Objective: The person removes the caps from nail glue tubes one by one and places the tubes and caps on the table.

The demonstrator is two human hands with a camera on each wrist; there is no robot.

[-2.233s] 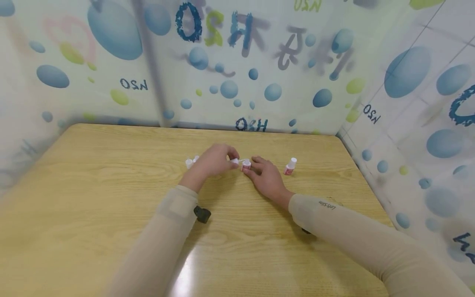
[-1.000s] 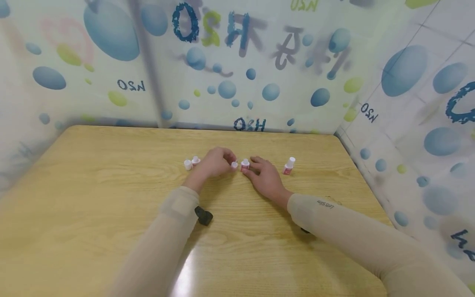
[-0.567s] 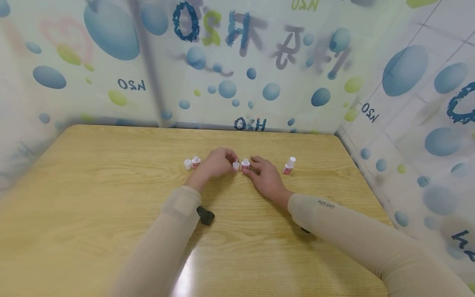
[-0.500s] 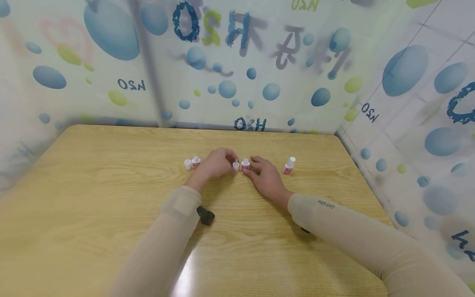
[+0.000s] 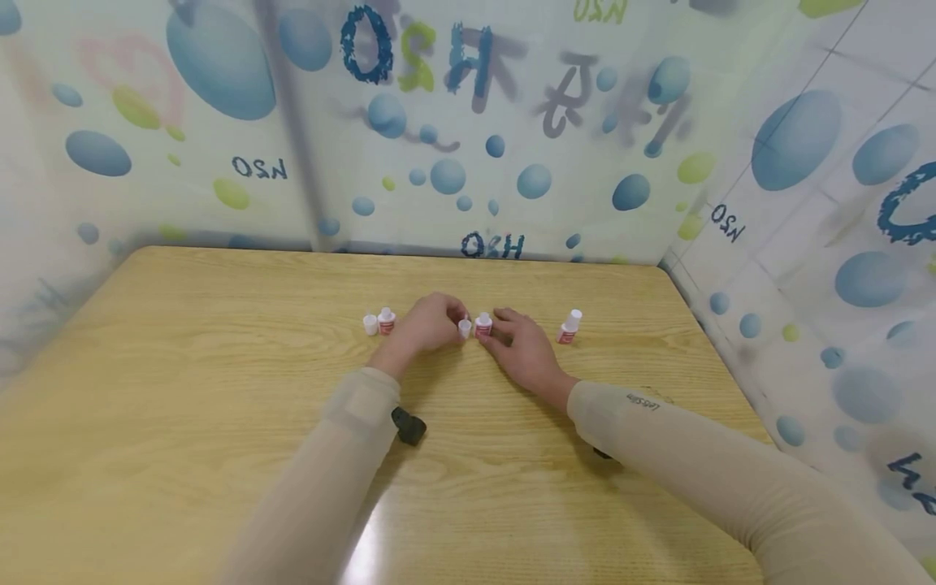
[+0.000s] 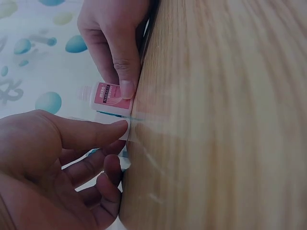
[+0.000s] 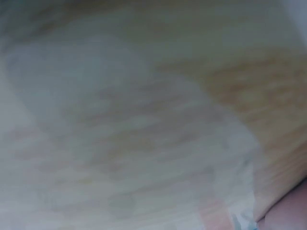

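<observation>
My left hand pinches a small white cap between thumb and fingers at the tabletop. The cap stands with its open side up and a thin stem rising from it. Just right of it stands an uncapped nail glue bottle, white with a pink-red label. My right hand holds this bottle, its thumb against the label. Left of my left hand stand another open bottle and its white cap. A capped bottle stands right of my right hand. The right wrist view is mostly blurred.
A wooden table lies under both hands. Behind it hangs a pale curtain printed with blue and green drops. A tiled wall rises at the right. A dark wrist camera sits under my left cuff.
My left hand has drawn the cap back from the bottle's neck, turned it from lying sideways to open side up and lowered it beside the bottle. My right hand stays in place.
</observation>
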